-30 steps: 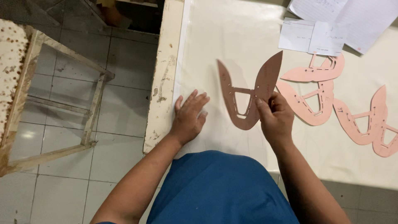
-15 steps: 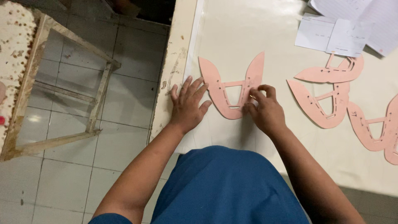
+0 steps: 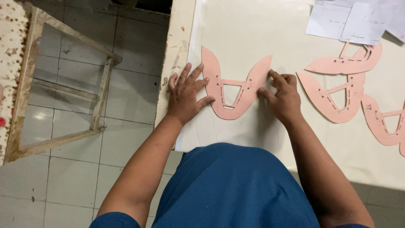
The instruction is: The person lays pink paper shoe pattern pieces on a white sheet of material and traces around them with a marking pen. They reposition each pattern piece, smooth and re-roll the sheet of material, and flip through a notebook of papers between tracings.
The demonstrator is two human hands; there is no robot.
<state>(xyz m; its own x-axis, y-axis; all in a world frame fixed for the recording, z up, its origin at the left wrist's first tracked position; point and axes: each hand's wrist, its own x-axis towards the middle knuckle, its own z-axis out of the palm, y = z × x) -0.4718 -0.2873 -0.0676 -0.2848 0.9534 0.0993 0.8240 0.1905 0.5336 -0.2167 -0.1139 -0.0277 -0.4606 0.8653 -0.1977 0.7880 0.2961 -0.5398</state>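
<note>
Flat on cream sheet [image 3: 253, 29], pink pattern [image 3: 230, 90]

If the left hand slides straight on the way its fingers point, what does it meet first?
The left hand points up and to the right; its fingertips already touch the pink pattern, so it would push against the pattern's left arm first.

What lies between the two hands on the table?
In the head view, the pink U-shaped cardboard pattern lies flat between the left hand and right hand; both hands' fingers touch its edges.
</note>
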